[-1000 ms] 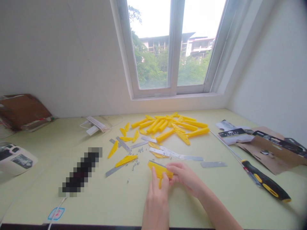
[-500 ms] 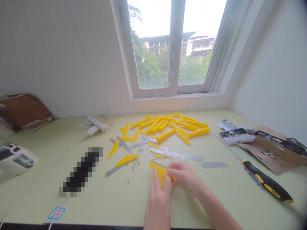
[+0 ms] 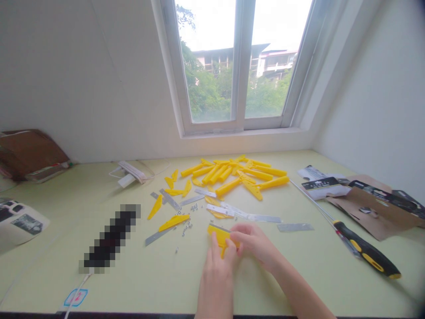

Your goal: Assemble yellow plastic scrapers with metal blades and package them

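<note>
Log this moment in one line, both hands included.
left hand: holding yellow piece | right hand: gripping its right end | beyond hands: small fasteners, metal strips | far right: screwdriver

The left hand (image 3: 217,270) covers the lower middle of the yellow scraper (image 3: 216,231), and the right hand (image 3: 256,246) hides its right end. The bottom edge crops the 2 forearms (image 3: 299,283). Pixelation masks the dark object (image 3: 111,239) at left. The screws (image 3: 194,207) are too small to show their heads. The left edge cuts off the white device (image 3: 38,215); lettering on the black-and-white packaging (image 3: 327,189) blurs beyond reading.
</note>
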### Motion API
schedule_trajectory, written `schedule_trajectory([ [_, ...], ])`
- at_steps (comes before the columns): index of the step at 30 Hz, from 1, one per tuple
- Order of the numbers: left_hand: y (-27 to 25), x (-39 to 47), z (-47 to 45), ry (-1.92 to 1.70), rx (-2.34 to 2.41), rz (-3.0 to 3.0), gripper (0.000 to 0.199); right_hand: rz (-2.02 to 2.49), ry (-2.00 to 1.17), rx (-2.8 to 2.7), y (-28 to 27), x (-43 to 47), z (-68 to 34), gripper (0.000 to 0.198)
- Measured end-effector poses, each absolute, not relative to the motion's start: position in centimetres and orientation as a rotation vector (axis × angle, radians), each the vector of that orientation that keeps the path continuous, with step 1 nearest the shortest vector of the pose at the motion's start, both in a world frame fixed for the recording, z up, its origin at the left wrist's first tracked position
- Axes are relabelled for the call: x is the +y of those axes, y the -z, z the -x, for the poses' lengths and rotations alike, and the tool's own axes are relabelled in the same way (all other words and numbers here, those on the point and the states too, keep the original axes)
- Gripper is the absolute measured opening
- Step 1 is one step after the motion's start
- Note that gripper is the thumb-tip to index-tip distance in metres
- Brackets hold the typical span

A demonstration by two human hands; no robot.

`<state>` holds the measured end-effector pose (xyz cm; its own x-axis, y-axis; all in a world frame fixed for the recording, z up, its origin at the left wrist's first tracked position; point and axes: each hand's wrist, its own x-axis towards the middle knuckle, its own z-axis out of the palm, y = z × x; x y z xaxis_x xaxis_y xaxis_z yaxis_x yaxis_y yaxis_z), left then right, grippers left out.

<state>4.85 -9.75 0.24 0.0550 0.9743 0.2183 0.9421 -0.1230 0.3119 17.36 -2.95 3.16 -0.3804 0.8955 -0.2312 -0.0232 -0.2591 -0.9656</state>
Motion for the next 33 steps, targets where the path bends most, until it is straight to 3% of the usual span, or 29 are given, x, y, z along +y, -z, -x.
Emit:
schedule_trajectory([
  [6,-1.9,-9.2,-3.1,-0.893,1.756,-1.905,0.041,0.954,-1.921,-1.078,-3.7,-3.0,-17.5,0.033],
  [11,-5.2,-9.0,-1.7,-1.195,1.386,-1.291,0.023,0.669,-2.001,-1.043,-4.4,-3.1,-18.0,0.047],
  [20,-2.7,-7.0,-2.3,-1.473,0.774,-0.558,0.045,0.951,-1.534,-0.945,-4.2,-1.5,-19.7,0.024],
  [25,-1.9,-6.6,-2.0,-1.54,0.708,-0.412,0.048,1.3,-1.218,-1.508,-4.3,-1.2,-19.5,0.014],
  [33,-0.8,-7.2,-2.1,-1.531,0.667,-0.459,0.044,1.21,-0.811,-2.024,-2.9,-1.4,-16.6,0.015],
])
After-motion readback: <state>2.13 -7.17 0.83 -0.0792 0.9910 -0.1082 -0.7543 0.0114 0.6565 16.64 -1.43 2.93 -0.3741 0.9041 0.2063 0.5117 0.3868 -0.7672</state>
